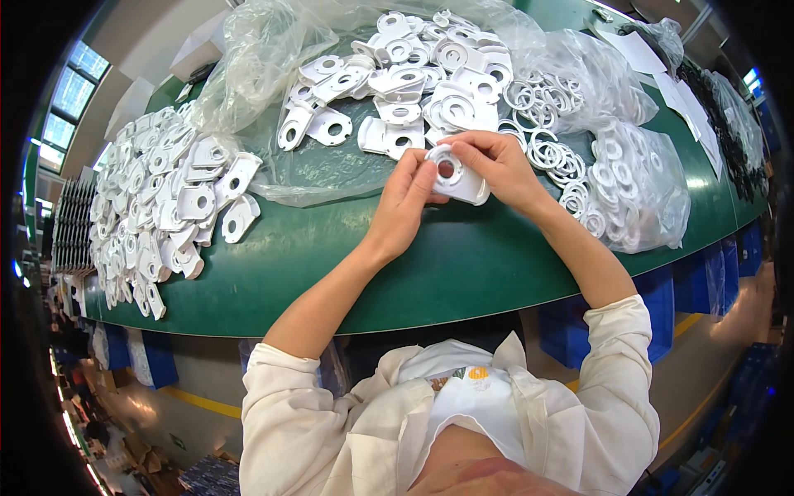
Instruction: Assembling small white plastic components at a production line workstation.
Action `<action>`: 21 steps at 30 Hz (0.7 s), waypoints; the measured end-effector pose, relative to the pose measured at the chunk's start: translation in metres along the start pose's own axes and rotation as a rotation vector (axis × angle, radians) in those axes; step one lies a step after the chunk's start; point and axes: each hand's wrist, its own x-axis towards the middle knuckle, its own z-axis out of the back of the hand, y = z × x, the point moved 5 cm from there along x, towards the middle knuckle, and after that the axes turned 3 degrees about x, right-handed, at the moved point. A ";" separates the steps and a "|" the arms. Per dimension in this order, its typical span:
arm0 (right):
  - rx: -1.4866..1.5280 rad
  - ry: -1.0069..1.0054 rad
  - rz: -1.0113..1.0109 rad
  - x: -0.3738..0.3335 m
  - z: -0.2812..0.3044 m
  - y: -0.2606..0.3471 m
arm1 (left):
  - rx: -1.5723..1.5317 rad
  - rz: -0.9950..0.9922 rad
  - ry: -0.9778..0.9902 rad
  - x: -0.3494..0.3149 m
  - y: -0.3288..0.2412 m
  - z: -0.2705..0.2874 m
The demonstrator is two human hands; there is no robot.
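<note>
Over the green table, both my hands are closed on one white plastic housing [470, 185] with a round hole at one end. My left hand [407, 195] grips its left side, thumb near the hole. From the upper right, my right hand [502, 168] pinches its rim; a white ring seems to sit around the hole, though fingers partly cover it. Just beyond lies a heap of similar white housings [399, 83] on a clear plastic sheet. Loose white rings [556, 157] are piled to the right of my right hand.
Another large pile of white parts [165, 198] covers the left of the green table [364, 285]. A clear bag of rings [637, 186] lies at the right. Crumpled plastic [248, 74] and paper sheets [686, 107] are farther back. Blue bins [653, 310] stand below the table edge.
</note>
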 end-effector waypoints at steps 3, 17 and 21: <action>-0.141 0.092 0.055 -0.002 -0.005 0.009 | 0.037 0.005 0.041 0.004 0.006 0.009; -0.387 0.167 0.022 -0.008 -0.010 0.001 | 0.691 -0.059 -0.080 0.002 -0.001 0.018; -0.443 0.198 -0.020 -0.008 -0.010 0.000 | 0.763 -0.014 -0.041 0.003 0.000 0.019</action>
